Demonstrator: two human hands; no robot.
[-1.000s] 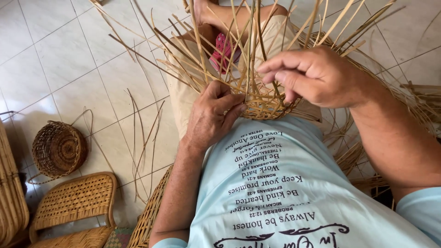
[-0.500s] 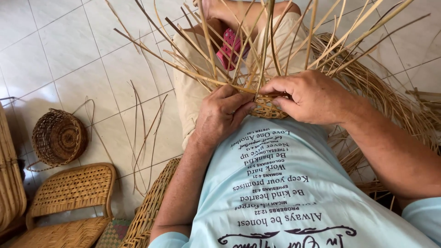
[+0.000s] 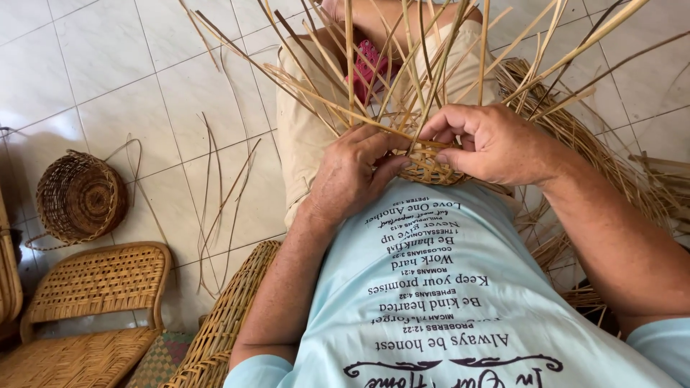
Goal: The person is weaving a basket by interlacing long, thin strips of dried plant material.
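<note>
Head view: the left hand [image 3: 352, 179] presses curled fingers against the small round woven base of tan cane strips [image 3: 429, 164], held at the lap against the pale blue shirt with dark lettering [image 3: 438, 294]. The right hand [image 3: 496, 144] pinches one strip at the base's rim. Loose upright cane stakes [image 3: 402, 65] fan outward (dry-looking); in my judgement one could kink or snap under a sharp bend. No packages or signs visible. A finished brown basket [image 3: 79, 197] lies on the white tiled floor [image 3: 108, 57].
</note>
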